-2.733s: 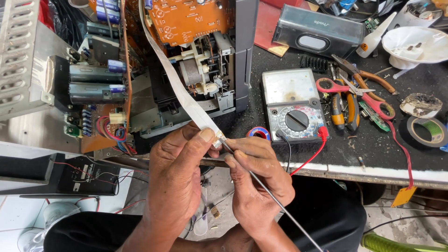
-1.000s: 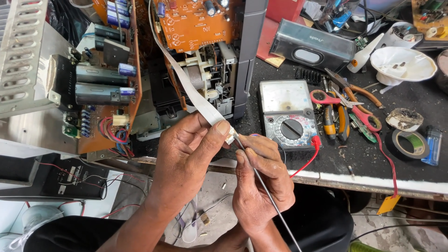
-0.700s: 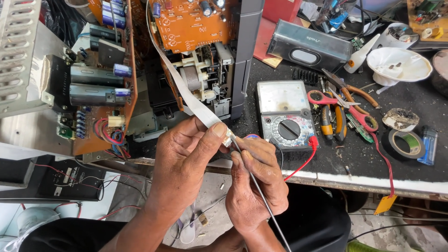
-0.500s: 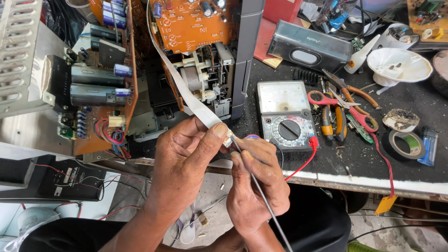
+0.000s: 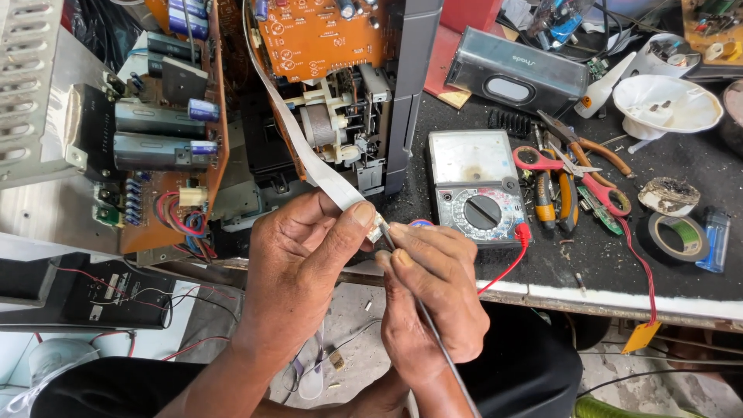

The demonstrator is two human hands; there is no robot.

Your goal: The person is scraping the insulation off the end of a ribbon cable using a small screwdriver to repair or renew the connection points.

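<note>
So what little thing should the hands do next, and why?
Probably steady the thin tool and nudge its tip along the ribbon cable's end: the left hand pinches that end, and the right hand has the tip right against it.

This is an electronics repair workshop. An opened device with orange circuit boards (image 5: 321, 35) and capacitors stands at the far left of a dark, cluttered workbench (image 5: 681, 271). To the right lie an analogue multimeter (image 5: 474, 187), pliers (image 5: 576, 147), red-handled scissors (image 5: 565, 170) and a roll of black tape (image 5: 679, 236).
</note>
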